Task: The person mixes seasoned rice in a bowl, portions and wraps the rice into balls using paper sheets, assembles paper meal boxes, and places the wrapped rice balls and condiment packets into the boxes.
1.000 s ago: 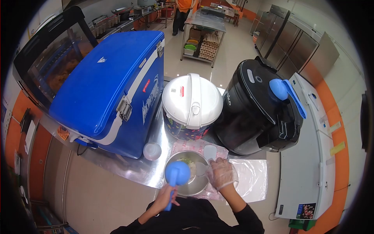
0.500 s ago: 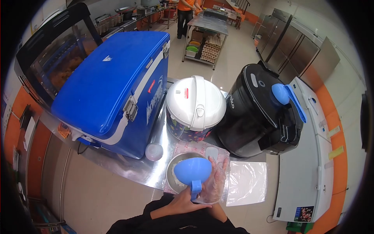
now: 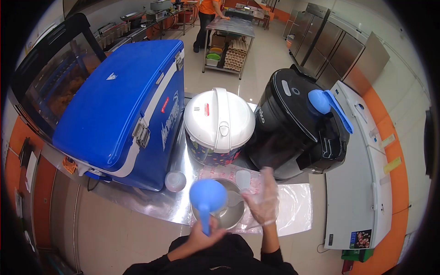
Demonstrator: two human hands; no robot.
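Observation:
My left hand (image 3: 200, 239) is wrapped round the handle of a blue plastic scoop (image 3: 208, 195), held above the left part of a steel bowl (image 3: 238, 220). The scoop is a little blurred and hides part of the bowl's inside. My right hand (image 3: 263, 206), in a clear plastic glove, hangs right of the bowl with its fingers stretched out and nothing in it. Just beyond the bowl, a translucent white flat piece (image 3: 243, 178) lies on pink printed paper (image 3: 211, 173). A clear plastic sheet (image 3: 295, 208) lies under and beside my right hand.
Behind the bowl stand a white-lidded rice cooker (image 3: 206, 126), a blue cooler box (image 3: 119, 101) and a large black cooker (image 3: 284, 123) with another blue scoop (image 3: 319, 101) on top. A small translucent cup (image 3: 175, 181) sits left. A person in orange (image 3: 210, 7) stands far back.
My left hand has moved the scoop left and tilted it more upright. My right hand has come away from it to the right, fingers extended. The view has shifted slightly.

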